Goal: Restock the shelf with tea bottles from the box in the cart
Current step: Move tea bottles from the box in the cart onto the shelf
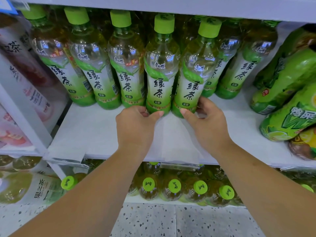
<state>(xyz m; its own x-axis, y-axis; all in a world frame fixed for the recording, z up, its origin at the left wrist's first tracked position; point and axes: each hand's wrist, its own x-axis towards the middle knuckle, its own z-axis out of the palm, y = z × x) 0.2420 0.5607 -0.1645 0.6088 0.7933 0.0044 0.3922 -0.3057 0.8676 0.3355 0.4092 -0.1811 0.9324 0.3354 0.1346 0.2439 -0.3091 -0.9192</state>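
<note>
Two green tea bottles with lime-green caps stand upright side by side at the middle of the white shelf (95, 130). My left hand (135, 125) grips the base of the left one (160, 74). My right hand (206, 120) grips the base of the right one (196, 77). Both bottles rest on the shelf board, slightly in front of a row of several matching tea bottles (89, 65) that fills the back of the shelf. The box and the cart are out of view.
Green lemon-tea bottles (289, 93) lie stacked at the right end of the shelf. Pink-labelled drinks (25, 79) fill the section to the left behind a white divider. More green-capped bottles (174, 185) sit on the shelf below. Speckled floor (171, 221) shows at the bottom.
</note>
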